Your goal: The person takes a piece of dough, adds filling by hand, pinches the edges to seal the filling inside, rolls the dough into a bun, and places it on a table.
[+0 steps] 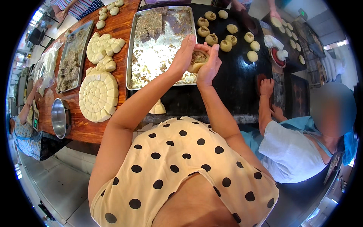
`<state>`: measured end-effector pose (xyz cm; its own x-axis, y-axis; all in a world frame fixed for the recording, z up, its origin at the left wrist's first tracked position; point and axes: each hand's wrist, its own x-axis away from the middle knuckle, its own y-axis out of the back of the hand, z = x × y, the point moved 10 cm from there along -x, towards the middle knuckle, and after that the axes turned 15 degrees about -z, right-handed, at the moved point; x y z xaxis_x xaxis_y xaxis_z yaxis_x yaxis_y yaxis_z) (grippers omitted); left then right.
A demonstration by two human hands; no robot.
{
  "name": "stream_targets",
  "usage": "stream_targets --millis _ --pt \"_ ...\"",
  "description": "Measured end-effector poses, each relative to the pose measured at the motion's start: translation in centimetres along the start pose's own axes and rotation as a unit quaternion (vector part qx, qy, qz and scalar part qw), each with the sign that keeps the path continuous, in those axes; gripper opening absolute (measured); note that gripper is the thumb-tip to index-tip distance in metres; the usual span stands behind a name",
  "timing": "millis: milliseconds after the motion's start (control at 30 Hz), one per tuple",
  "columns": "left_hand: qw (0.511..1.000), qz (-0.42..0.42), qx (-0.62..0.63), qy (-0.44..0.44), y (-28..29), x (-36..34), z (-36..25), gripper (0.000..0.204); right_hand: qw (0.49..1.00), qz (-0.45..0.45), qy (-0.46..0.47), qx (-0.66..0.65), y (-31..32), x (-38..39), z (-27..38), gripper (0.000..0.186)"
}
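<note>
Between my two hands is a round of dough with brown crumbly filling point(198, 57) showing in its open top. My left hand point(184, 55) curves around its left side, fingers pointing up. From the right, my right hand point(210, 65) cups it, thumb and fingers bent round the dough. Both hands are over the right edge of a large metal tray point(129, 75). That tray carries a slab of brown filling point(148, 23) at its far left and scattered crumbs elsewhere. Just beyond my right hand, several filled dough balls point(211, 39) sit on the black worktop point(234, 77), some with filling showing.
On the wooden table point(124, 45) at left lie a scored dough round point(98, 96), more dough pieces point(104, 47), a second filling tray point(89, 34) and a steel bowl point(61, 118). A co-worker point(298, 143) works at right near a red dish point(278, 56). A dough piece point(158, 108) lies under my left forearm.
</note>
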<state>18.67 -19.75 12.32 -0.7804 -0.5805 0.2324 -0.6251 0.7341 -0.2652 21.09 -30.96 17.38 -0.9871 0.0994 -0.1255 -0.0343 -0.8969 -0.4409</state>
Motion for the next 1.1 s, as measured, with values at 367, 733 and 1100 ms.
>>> stream_targets --millis 367,733,1100 --pt "0.990 0.012 0.107 0.096 -0.1 3.2 0.1 0.040 0.996 -0.052 0.021 -0.072 0.7 0.5 1.0 0.049" --pt "0.965 -0.011 -0.233 -0.117 -0.4 3.7 -1.5 0.050 0.979 -0.065 0.159 0.106 1.8 1.6 0.6 0.047" --pt "0.981 0.128 -0.024 0.141 1.8 2.7 0.0 0.054 0.958 0.213 0.119 0.154 -0.3 2.7 0.9 0.088"
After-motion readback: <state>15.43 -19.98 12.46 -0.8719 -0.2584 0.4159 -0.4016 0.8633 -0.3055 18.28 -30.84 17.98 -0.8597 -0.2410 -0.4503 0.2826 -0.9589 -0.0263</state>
